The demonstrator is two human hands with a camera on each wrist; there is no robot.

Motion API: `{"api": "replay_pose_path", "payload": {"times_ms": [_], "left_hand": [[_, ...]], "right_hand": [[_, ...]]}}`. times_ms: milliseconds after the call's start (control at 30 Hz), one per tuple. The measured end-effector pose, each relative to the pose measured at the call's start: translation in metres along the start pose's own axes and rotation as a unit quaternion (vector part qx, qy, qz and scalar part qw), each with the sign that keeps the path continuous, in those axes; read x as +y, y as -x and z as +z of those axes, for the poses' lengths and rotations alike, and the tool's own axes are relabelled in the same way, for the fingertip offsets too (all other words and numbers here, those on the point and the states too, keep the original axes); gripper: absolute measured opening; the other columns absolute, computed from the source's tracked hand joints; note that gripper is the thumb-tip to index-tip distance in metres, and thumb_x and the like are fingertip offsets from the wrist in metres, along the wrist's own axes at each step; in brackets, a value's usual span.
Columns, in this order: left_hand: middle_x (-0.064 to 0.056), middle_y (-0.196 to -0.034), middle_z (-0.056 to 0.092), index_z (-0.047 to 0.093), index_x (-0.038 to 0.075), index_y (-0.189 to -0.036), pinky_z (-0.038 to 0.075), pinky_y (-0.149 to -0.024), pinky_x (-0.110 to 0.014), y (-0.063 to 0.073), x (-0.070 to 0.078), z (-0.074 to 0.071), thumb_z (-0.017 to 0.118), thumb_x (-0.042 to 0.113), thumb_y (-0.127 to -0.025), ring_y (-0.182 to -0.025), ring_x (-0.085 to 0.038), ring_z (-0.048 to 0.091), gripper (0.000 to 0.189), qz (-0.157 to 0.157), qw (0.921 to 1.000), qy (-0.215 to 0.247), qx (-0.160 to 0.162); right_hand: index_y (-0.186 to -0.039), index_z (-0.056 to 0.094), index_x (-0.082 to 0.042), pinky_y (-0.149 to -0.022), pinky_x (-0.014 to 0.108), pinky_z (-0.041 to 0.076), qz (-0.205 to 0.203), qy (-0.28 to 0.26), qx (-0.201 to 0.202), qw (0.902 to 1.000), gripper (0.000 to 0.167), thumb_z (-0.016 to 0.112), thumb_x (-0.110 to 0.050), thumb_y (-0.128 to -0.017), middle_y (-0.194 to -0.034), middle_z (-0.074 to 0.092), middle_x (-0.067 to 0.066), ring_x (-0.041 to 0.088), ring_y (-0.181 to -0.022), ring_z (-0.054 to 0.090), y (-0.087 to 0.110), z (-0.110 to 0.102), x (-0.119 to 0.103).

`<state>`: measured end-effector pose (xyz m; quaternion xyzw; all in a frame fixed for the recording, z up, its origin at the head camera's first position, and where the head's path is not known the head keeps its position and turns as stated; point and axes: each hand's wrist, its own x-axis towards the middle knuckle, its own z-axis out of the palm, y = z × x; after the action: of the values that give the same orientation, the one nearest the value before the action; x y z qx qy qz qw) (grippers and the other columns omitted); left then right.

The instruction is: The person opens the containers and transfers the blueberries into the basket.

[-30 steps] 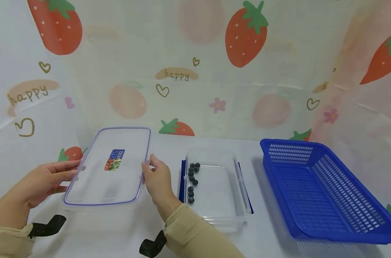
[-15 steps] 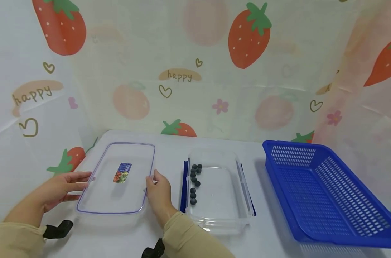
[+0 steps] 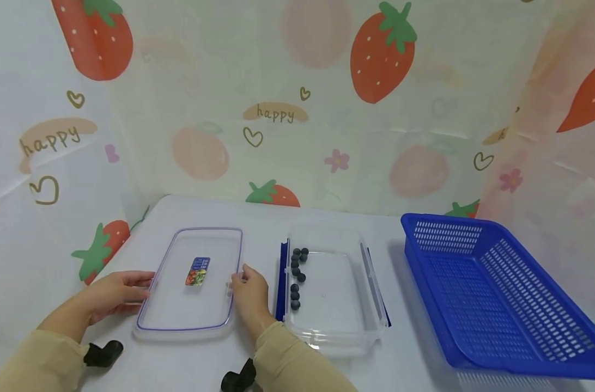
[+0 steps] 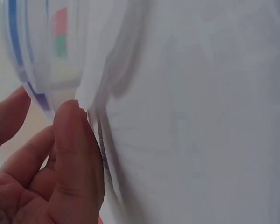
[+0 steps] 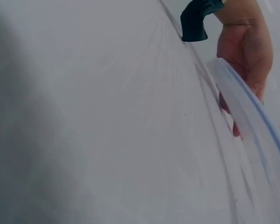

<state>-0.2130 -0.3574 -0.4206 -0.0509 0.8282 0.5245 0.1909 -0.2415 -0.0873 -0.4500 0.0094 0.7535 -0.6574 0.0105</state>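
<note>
A clear plastic lid (image 3: pixel 172 310) with a blue seal round its edge and a colourful sticker (image 3: pixel 198 271) lies nearly level, close over the white table. My left hand (image 3: pixel 113 296) holds its left edge; the left wrist view has the thumb (image 4: pixel 11 116) on one side of the rim and fingertips (image 4: pixel 67 119) on the other. At the opposite edge, the thumb and index finger of my right hand (image 3: pixel 252 294) pinch the lid, the other fingers hidden. Right of that hand stands a clear plastic box (image 3: pixel 334 335) with blue side clasps hanging out and several dark balls (image 3: pixel 295 287) along its left side.
A large blue plastic basket (image 3: pixel 427 288) with slotted walls stands on the right side of the white table (image 3: pixel 263 223). Behind the table hangs a strawberry-print cloth (image 3: pixel 322 130). Black mounts sit at both wrists.
Both hands have lowered the lid toward the table and brought it slightly to the right, from tilted up to nearly flat. The box, balls and basket have stayed put.
</note>
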Motion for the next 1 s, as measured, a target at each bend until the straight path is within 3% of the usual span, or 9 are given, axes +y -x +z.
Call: {"api": "replay_pose_path", "payload": {"times_ms": [167,267,333,400,500,567,700,800,1000], "left_hand": [[-0.029,-0.142,0.026,0.029,-0.006,-0.139,0.051,-0.083,-0.035,-0.005,0.005,0.004,0.064,0.016,-0.085,-0.117,-0.03,0.046,0.068,-0.001,0.9997,-0.023,0.0],[-0.03,-0.142,0.025,0.028,-0.008,-0.138,0.051,-0.083,-0.035,-0.006,0.007,0.005,0.062,0.013,-0.086,-0.115,-0.03,0.047,0.065,-0.004,0.9996,-0.029,-0.002],[-0.031,-0.141,0.024,0.028,-0.009,-0.137,0.051,-0.083,-0.035,-0.007,0.007,0.006,0.061,0.011,-0.086,-0.113,-0.028,0.049,0.064,-0.007,0.9995,-0.031,-0.002],[-0.031,-0.141,0.025,0.029,-0.009,-0.137,0.051,-0.082,-0.035,-0.006,0.008,0.007,0.06,0.01,-0.086,-0.111,-0.027,0.05,0.063,-0.011,0.9995,-0.031,0.0],[-0.031,-0.14,0.026,0.03,-0.008,-0.136,0.052,-0.081,-0.035,-0.005,0.009,0.007,0.061,0.01,-0.086,-0.109,-0.026,0.05,0.062,-0.015,0.9993,-0.034,0.002],[-0.03,-0.14,0.027,0.031,-0.008,-0.136,0.052,-0.08,-0.034,-0.004,0.011,0.007,0.06,0.009,-0.086,-0.109,-0.026,0.05,0.061,-0.018,0.9992,-0.035,0.004],[-0.03,-0.139,0.028,0.032,-0.007,-0.136,0.052,-0.08,-0.034,-0.005,0.011,0.007,0.06,0.009,-0.086,-0.108,-0.027,0.05,0.06,-0.025,0.999,-0.037,0.006],[-0.029,-0.139,0.029,0.033,-0.007,-0.136,0.052,-0.079,-0.035,-0.007,0.01,0.006,0.059,0.009,-0.087,-0.107,-0.026,0.051,0.058,-0.029,0.999,-0.035,0.007],[-0.029,-0.138,0.031,0.032,-0.007,-0.136,0.052,-0.08,-0.035,-0.007,0.008,0.004,0.058,0.01,-0.088,-0.105,-0.023,0.052,0.057,-0.022,0.9995,-0.024,0.003]], "right_hand": [[-0.116,0.06,0.003,-0.083,0.032,0.05,-0.032,0.064,0.025,0.9972,0.031,0.057,-0.007,-0.086,-0.103,0.064,0.009,0.017,-0.093,0.059,-0.001,-0.003,0.002],[-0.113,0.062,0.002,-0.091,0.037,0.046,-0.042,0.087,0.028,0.9949,0.03,0.059,-0.006,-0.084,-0.11,0.063,0.012,0.022,-0.107,0.055,0.001,-0.004,0.0],[-0.114,0.061,0.003,-0.091,0.037,0.046,-0.042,0.094,0.026,0.9944,0.032,0.06,-0.006,-0.083,-0.11,0.063,0.013,0.022,-0.108,0.055,0.003,-0.004,-0.001],[-0.109,0.063,0.003,-0.087,0.035,0.048,-0.043,0.097,0.026,0.994,0.028,0.06,-0.006,-0.083,-0.104,0.065,0.011,0.019,-0.102,0.057,0.003,-0.004,-0.001],[-0.087,0.066,0.0,-0.071,0.028,0.05,-0.051,0.112,0.026,0.992,0.009,0.06,-0.006,-0.082,-0.081,0.063,0.004,0.013,-0.079,0.056,0.003,-0.004,-0.001],[-0.078,0.064,-0.001,-0.065,0.027,0.048,-0.06,0.123,0.028,0.9902,0.006,0.061,-0.005,-0.082,-0.073,0.059,0.004,0.014,-0.071,0.052,0.002,-0.005,-0.001],[-0.1,0.066,0.005,-0.081,0.034,0.05,-0.057,0.131,0.03,0.9894,0.022,0.062,-0.005,-0.08,-0.094,0.066,0.011,0.019,-0.092,0.06,0.004,-0.005,-0.001],[-0.117,0.057,0.006,-0.094,0.039,0.044,-0.041,0.128,0.028,0.9906,0.039,0.064,-0.005,-0.08,-0.113,0.061,0.019,0.027,-0.112,0.054,0.006,-0.004,-0.001],[-0.123,0.051,0.007,-0.094,0.037,0.044,-0.026,0.103,0.038,0.9936,0.045,0.064,-0.004,-0.081,-0.115,0.059,0.019,0.028,-0.11,0.054,0.006,-0.006,0.0]]}}
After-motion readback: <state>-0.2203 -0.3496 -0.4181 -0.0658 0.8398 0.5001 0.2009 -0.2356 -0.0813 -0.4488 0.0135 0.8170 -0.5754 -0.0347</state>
